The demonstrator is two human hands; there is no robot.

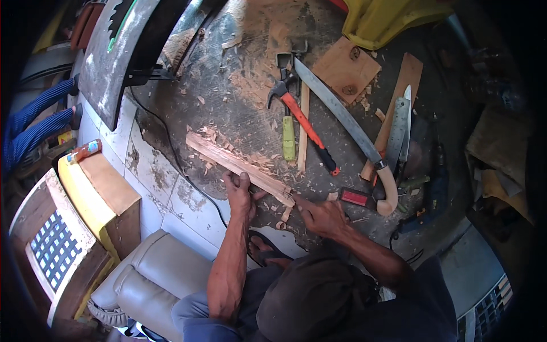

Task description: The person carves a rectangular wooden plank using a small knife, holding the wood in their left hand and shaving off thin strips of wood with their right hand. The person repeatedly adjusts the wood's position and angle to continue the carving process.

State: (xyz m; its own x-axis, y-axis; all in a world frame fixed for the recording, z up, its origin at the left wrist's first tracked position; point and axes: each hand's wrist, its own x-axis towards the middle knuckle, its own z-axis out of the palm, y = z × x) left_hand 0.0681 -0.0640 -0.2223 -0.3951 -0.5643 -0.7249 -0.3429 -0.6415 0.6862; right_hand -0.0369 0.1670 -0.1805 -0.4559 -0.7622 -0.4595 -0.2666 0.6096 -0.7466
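Note:
A long split piece of wood (239,164) slants across the middle, its near end pointing right. My left hand (240,196) grips it from below, thumb along the near side. At its right end is my right hand (325,218), index finger stretched out to the wood's tip and thumb apart; the other fingers are partly hidden. Beyond the wood lie a hammer (305,128) with a red and black handle and a tool with a yellow-green handle (289,138). A long curved machete (342,108) with a pale wooden handle (388,191) lies to the right.
Wood shavings cover the dark floor (245,85). Farther right are a flat board (346,71), a plank (403,85), broad blades (399,128) and a dark power tool (439,188). A yellow stool (387,23) stands at the back. On the left are a grey padded seat (165,265) and a cable (171,145).

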